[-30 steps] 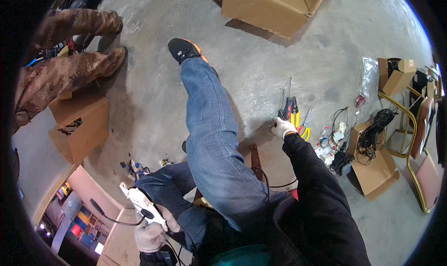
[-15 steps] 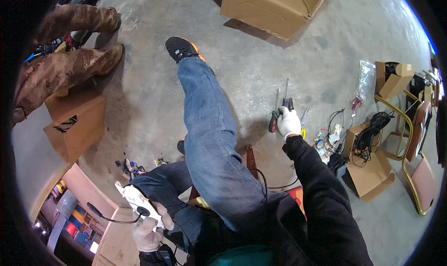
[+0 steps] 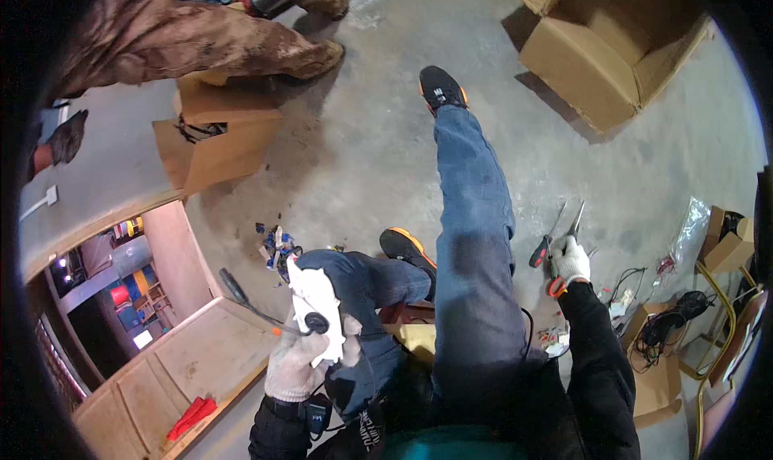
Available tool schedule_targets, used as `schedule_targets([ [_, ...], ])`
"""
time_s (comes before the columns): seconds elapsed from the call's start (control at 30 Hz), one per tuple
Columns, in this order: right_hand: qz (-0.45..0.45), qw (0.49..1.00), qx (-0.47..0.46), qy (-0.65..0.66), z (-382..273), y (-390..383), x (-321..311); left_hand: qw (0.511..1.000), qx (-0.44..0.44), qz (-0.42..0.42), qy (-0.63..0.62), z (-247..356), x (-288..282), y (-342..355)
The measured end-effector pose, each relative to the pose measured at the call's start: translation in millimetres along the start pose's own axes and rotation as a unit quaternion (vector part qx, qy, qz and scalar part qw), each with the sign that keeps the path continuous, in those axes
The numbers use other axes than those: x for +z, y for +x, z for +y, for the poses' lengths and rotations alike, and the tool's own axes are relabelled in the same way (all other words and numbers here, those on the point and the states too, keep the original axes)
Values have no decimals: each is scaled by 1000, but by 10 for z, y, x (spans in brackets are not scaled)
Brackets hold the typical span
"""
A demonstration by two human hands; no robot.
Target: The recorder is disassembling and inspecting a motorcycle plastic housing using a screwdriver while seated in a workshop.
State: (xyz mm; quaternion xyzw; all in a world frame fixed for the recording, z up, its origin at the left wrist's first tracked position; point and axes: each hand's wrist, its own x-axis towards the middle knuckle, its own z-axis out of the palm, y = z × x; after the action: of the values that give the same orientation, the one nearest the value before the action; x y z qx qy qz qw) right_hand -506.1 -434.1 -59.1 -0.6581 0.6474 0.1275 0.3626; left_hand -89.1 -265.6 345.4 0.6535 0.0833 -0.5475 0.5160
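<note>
My left hand (image 3: 304,358), in a white knit glove, grips a white plastic casing (image 3: 316,303) above my bent left leg. A black cable with a connector (image 3: 231,283) hangs from the casing. To the right of my outstretched leg, my gloved right hand (image 3: 571,259) is closed on the dark handle of a screwdriver (image 3: 577,218) at floor level. Beside it lie a red-and-black screwdriver (image 3: 539,255) and an orange-handled tool (image 3: 555,287), partly under that hand.
A co-worker's brown-trousered legs (image 3: 225,41) are at upper left, beside an open carton (image 3: 229,150). A large carton (image 3: 580,78) sits at upper right. Small parts (image 3: 278,251), cables (image 3: 680,311), boxes and a chair frame (image 3: 708,291) surround me. A wooden panel (image 3: 177,355) stands lower left.
My view has turned, so the scene sits further right in the picture. My right hand has moved among the floor tools and closed on a screwdriver. My left hand still holds the casing.
</note>
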Motion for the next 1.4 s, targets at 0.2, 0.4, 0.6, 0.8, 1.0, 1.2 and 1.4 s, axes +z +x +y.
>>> schedule_targets([
  [0.2, -52, 984, 16, 170, 245, -500, -620, 993, 90, -54, -58, -55, -44, -324],
  [0.4, -34, 959, 107, 260, 338, -1194, -1159, 973, 189, -82, -107, -57, -286, -666],
  [0.6, 31, 971, 78, 226, 1236, -1593, -1197, 942, 249, -156, -160, -210, -541, -782],
  [0.8, 68, 932, 102, 341, 620, -2133, -1543, 913, 228, -236, -244, -285, -730, -835],
  [1.0, 164, 913, -47, 371, -289, -2533, -2099, 875, 247, -306, -282, -295, -876, -867],
  [1.2, 194, 907, -200, 316, -1529, -3060, -2695, 863, 270, -311, -294, -340, -934, -1020],
  [1.4, 160, 884, -313, 309, -2538, -3838, -2825, 865, 294, -301, -273, -436, -967, -1173],
])
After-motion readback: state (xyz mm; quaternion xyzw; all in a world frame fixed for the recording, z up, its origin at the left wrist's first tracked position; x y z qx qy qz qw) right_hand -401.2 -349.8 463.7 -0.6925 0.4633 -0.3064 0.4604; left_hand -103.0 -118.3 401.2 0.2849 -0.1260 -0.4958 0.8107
